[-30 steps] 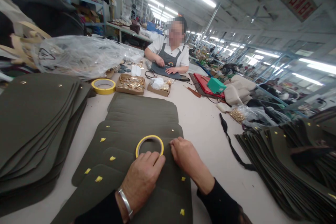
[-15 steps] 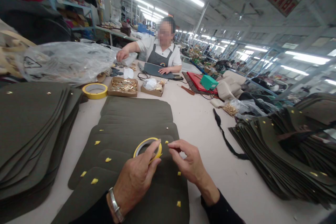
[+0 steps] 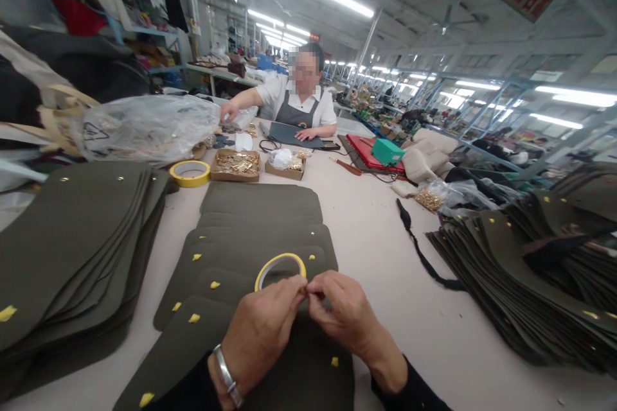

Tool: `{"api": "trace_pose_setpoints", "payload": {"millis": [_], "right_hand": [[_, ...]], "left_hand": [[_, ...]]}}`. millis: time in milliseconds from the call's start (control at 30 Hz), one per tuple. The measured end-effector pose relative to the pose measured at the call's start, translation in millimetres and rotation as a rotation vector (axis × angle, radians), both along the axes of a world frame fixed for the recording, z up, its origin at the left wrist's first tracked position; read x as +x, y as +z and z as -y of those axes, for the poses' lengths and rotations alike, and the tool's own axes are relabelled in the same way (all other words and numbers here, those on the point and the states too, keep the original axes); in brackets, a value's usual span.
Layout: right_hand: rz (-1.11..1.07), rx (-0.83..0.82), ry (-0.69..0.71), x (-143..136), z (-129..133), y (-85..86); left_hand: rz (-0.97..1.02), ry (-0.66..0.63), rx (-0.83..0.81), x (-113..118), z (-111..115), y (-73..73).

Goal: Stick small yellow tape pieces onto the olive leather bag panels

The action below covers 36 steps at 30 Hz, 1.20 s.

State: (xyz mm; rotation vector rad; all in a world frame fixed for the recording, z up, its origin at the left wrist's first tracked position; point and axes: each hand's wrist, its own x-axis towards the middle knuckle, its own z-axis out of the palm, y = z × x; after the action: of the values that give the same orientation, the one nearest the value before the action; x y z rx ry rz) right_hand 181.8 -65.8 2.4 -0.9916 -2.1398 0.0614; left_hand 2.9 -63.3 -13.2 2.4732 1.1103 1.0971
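My left hand (image 3: pixel 263 329) grips a roll of yellow tape (image 3: pixel 259 277) held on edge, its ring standing above my fingers. Against the left fingertips, my right hand (image 3: pixel 348 316) is closed in a pinch; what lies between its thumb and finger is too small and hidden to make out. Below both hands, dark green panels (image 3: pixel 255 234) overlap in a stepped row. Small pieces of yellow tape (image 3: pixel 194 318) dot them near both sides, and a metal stud (image 3: pixel 313 233) shows on one panel.
More green panels lie stacked at left (image 3: pixel 91 225) and in a bundle at right (image 3: pixel 486 263). Farther back are another yellow tape roll (image 3: pixel 189 181), a box of gold metal parts (image 3: pixel 235 176) and a black strap (image 3: pixel 418 257). Across the table sits a co-worker (image 3: pixel 301 103) in an apron.
My right hand has moved left, so its fingertips now meet those of my left hand by the tape roll. The view has shifted slightly, showing more of the left side.
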Motion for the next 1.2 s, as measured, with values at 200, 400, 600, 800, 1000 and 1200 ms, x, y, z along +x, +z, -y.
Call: {"api": "trace_pose_setpoints", "payload": {"millis": [200, 400, 600, 800, 1000, 1200], "right_hand": [[-0.237, -0.280, -0.177, -13, 8, 4.0], [-0.633, -0.799, -0.361, 0, -19, -4.7], [-0.379, -0.862, -0.342, 26, -37, -28.6], [-0.447, -0.967, -0.312, 30, -40, -34.6], [-0.391, -1.124, -0.229, 37, -27, -26.4], [-0.004, -0.841, -0.177, 28, -9, -12.1]], "left_hand": [[-0.098, 0.024, -0.048, -2, -1, 13.6], [-0.061, 0.041, 0.085, 3, -4, 14.2], [-0.485, 0.078, 0.033, 7, -16, -6.8], [-0.499, 0.033, -0.097, 8, -17, -7.9], [-0.442, -0.007, -0.148, 3, -10, -16.9], [-0.445, -0.029, -0.195, 3, -12, -18.2]]}}
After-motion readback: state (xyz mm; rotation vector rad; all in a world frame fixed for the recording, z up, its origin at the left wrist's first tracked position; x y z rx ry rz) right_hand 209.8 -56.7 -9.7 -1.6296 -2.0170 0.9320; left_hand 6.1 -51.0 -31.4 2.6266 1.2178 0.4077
